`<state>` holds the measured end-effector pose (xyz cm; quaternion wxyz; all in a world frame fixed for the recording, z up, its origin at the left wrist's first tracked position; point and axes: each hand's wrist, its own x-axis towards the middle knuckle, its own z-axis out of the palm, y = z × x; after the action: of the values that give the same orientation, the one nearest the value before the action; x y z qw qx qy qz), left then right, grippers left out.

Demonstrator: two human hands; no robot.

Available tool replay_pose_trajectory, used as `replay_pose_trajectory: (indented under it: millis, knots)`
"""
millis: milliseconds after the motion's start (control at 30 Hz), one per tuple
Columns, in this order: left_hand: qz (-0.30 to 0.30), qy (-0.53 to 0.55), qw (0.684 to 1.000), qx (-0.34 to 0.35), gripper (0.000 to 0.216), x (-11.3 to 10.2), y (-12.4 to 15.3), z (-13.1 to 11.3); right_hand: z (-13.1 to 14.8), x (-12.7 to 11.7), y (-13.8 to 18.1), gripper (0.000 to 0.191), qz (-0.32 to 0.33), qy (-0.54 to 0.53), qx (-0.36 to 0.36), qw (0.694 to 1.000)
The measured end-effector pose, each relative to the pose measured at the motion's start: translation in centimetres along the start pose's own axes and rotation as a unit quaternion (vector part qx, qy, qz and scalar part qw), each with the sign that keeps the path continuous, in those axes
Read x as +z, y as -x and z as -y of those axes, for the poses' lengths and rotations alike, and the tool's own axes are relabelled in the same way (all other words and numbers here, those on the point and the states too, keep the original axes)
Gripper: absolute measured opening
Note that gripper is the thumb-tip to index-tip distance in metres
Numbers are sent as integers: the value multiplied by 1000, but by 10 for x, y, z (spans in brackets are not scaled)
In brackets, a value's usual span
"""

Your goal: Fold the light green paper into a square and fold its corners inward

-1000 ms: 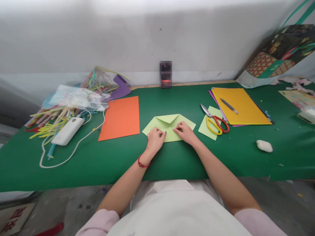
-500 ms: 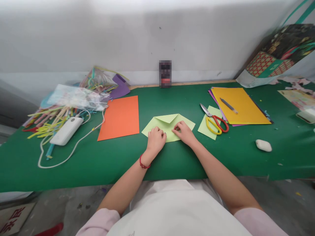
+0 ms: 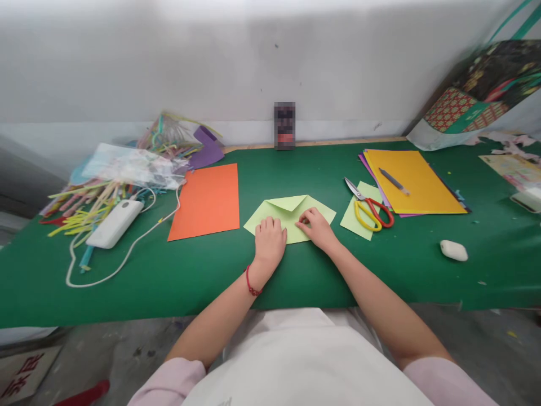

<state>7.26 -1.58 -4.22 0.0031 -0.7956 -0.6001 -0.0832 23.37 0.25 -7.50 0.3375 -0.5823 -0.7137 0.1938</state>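
Observation:
A light green folded paper [image 3: 287, 211] lies on the green table [image 3: 296, 270] right in front of me, its top corner folded down into a flap. My left hand [image 3: 269, 241] rests on the paper's near left part, fingers curled together and pressing down. My right hand [image 3: 316, 225] presses the paper's right part with bent fingers pinched near the centre fold. A red bead bracelet sits on my left wrist.
An orange sheet [image 3: 206, 200] lies to the left. Scissors [image 3: 368, 206] with yellow and red handles lie on a green scrap at the right, beside a stack with a yellow sheet [image 3: 412, 181] and a pen. A white power bank [image 3: 115, 223] with cable, paper strips, a white eraser [image 3: 453, 250].
My left hand has slid slightly right and toward me along the paper's near edge, the fingers now flatter. My right hand has barely moved.

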Motion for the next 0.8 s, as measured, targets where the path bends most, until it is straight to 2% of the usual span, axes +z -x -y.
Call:
replay_pose_trajectory:
  millis: [133, 200, 333, 533, 800]
  knots:
    - [39, 9, 991, 126, 43, 8, 1, 1, 0, 3, 1, 8, -9, 58, -31, 998]
    - [72, 9, 986, 149, 52, 11, 1, 0, 3, 6, 4, 11, -18, 122, -51, 991]
    - [105, 7, 988, 114, 58, 11, 3, -3, 6, 12, 10, 29, -33, 217, -76, 973]
    - [99, 24, 993, 58, 61, 11, 5, -5, 1, 17, 9, 44, -19, 236, -40, 971]
    - [103, 49, 991, 73, 63, 9, -2, 5, 6, 11, 12, 53, -6, 238, 28, 971]
